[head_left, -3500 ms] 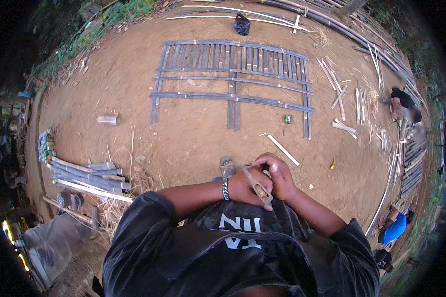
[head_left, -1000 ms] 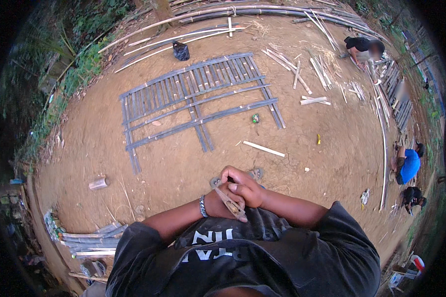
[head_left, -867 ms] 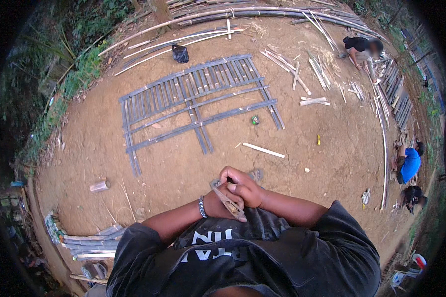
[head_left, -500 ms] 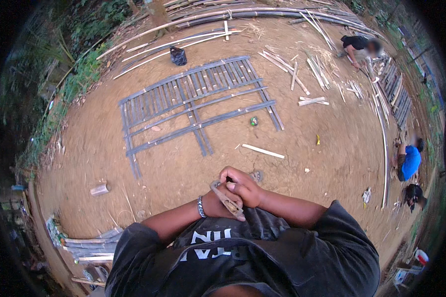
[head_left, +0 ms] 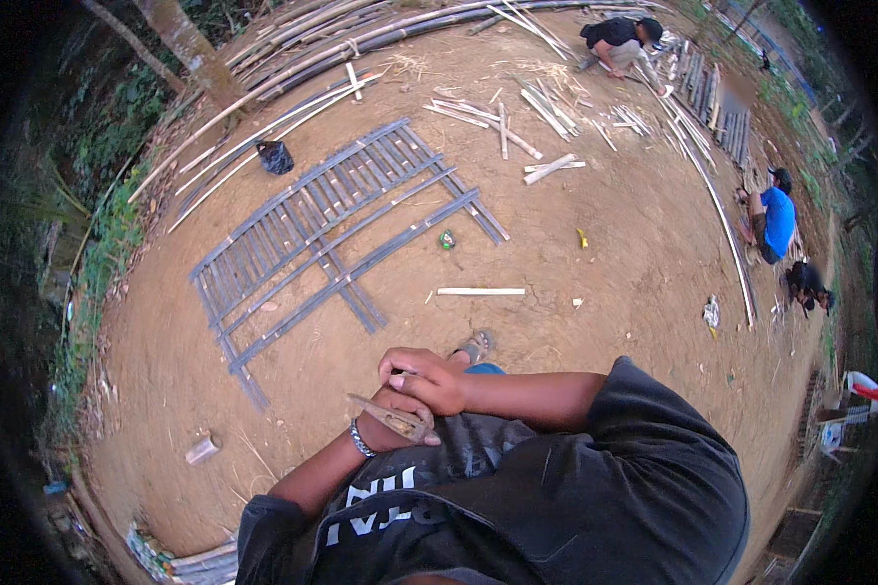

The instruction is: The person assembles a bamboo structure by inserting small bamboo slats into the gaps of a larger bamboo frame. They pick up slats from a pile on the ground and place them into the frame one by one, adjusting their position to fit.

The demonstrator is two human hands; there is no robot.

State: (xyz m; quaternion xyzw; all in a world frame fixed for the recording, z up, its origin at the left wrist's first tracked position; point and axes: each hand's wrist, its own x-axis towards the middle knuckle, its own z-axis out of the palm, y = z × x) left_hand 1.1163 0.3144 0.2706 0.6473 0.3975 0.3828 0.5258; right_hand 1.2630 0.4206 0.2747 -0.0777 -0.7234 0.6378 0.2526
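I am seeing the right hand (head_left: 429, 380) lying across the left hand (head_left: 392, 421), which is gripping a brown wooden-handled knife (head_left: 392, 417); the right hand's own grip is indeterminable.

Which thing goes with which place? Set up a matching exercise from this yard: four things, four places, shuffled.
Things:
1. bamboo panel
2. black bag
3. pale stick
4. wooden tool

Places:
a. alone on the dirt, just right of the panel's near end
b. flat across the middle of the yard
c. at the left hand
d. beside the long poles

Pairs: 1-b, 2-d, 3-a, 4-c.
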